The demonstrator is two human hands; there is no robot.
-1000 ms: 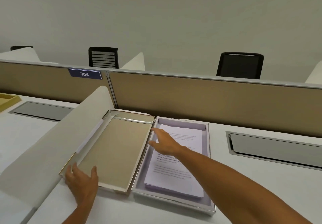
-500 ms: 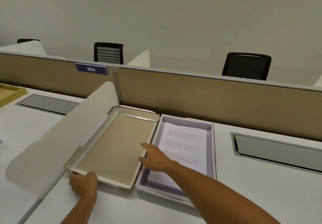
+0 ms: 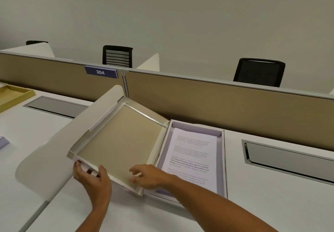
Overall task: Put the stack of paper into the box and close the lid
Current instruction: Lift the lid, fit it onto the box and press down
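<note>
Nearest, the left hand (image 3: pixel 92 177) has its grip closed on the near edge of the lid (image 3: pixel 119 141), thumb on the tan inside, fingers beneath. The right hand (image 3: pixel 148 176) lies spread on the lid's near right corner, clasping nothing. Tilted up, the lid adjoins the open box (image 3: pixel 223 159) on the tabletop (image 3: pixel 271 204). Inside lies the stack of paper (image 3: pixel 194 155). Beyond stands a tan divider (image 3: pixel 216 105).

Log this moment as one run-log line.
phase: closing lid | paper stack: in box | lid: open, near edge raised | left hand: gripping lid's near edge | right hand: on lid's near right corner
</note>
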